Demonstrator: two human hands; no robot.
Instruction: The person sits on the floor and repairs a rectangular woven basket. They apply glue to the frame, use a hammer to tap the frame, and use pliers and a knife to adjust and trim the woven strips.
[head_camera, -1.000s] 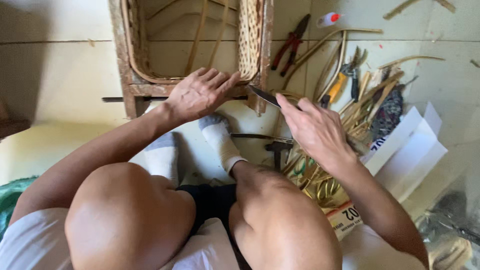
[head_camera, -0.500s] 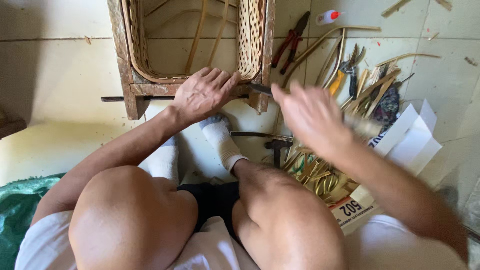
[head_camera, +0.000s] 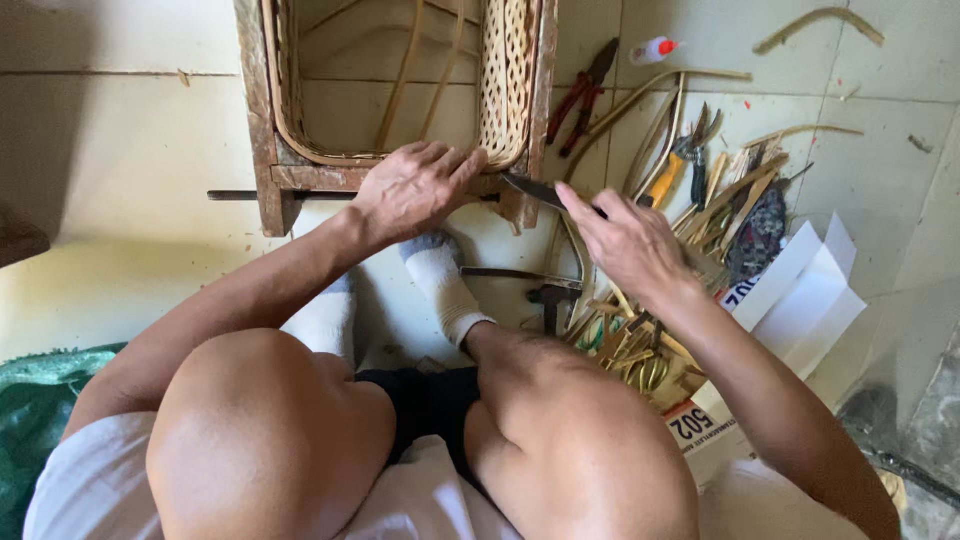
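A wooden frame with a woven rattan rim (head_camera: 300, 165) stands on the tiled floor in front of my knees. My left hand (head_camera: 415, 188) lies flat on the frame's near rail, fingers spread toward the woven side panel (head_camera: 508, 80). In my right hand (head_camera: 625, 240) is a dark knife (head_camera: 535, 190), blade pointing left at the frame's right corner post. My white-socked feet (head_camera: 440, 285) rest under the frame.
Red-handled pliers (head_camera: 582, 95) and a small glue bottle (head_camera: 655, 48) lie beyond the frame's right side. Cane strips, a yellow-handled cutter (head_camera: 668, 175) and a hammer (head_camera: 545, 295) clutter the floor at right. White folded cardboard (head_camera: 810, 290) lies further right, green cloth (head_camera: 30, 420) at lower left.
My right hand swung out to the right in a blur, then came back with the knife to the frame's right corner. The left hand stayed on the rail.
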